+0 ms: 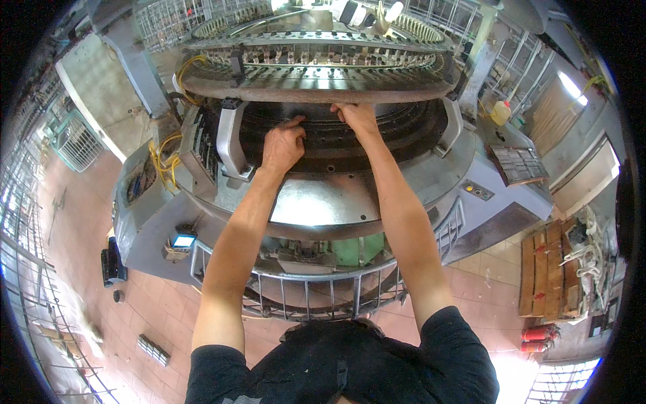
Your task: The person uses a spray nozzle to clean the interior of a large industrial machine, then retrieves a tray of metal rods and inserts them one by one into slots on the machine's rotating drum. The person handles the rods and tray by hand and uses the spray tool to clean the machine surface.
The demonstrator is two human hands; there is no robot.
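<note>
Both my arms reach into the gap of a large circular knitting machine (311,202), below its heavy upper ring (316,91). My left hand (284,146) is over the dark stepped bed (330,145), its fingers bent but apart, with nothing visible between them. Higher up and to the right, my right hand (355,117) is closed right under the ring's lower edge. Its fingertips are curled in, and whatever they may grip is too small or hidden to make out. Rows of needles and small metal parts (336,57) line the ring above.
Metal brackets (231,138) flank the gap. A curved guard rail (316,277) runs between my body and the machine. Yellow cables (165,161) hang at left, by a small lit screen (183,240). Stacked boxes (548,269) and red fire extinguishers (538,334) stand at right.
</note>
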